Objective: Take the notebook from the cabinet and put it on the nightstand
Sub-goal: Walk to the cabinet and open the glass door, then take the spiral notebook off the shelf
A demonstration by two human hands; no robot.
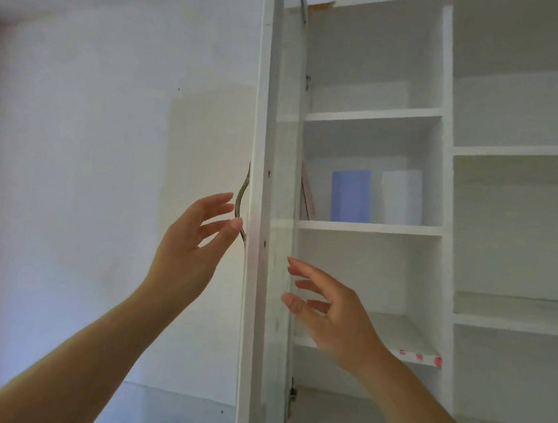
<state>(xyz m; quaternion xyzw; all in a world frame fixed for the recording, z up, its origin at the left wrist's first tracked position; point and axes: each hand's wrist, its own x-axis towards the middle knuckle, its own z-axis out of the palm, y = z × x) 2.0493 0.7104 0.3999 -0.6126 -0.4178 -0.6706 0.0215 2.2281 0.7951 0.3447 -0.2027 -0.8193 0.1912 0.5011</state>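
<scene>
The white cabinet (447,101) stands open, its door (267,113) swung out edge-on toward me. On the middle shelf (372,227) a thin pinkish notebook (307,193) leans against the left wall, with a blue box (351,195) and a white box (401,197) beside it. My left hand (191,247) is open, fingertips touching the curved metal handle (241,200) on the door's outer side. My right hand (332,315) is open with fingers spread, just right of the door edge, below the middle shelf and holding nothing.
A lower shelf (421,355) with red-dotted edge tape lies behind my right hand. More bare shelves (531,151) fill the cabinet's right section. A pale wall (70,155) is to the left of the door.
</scene>
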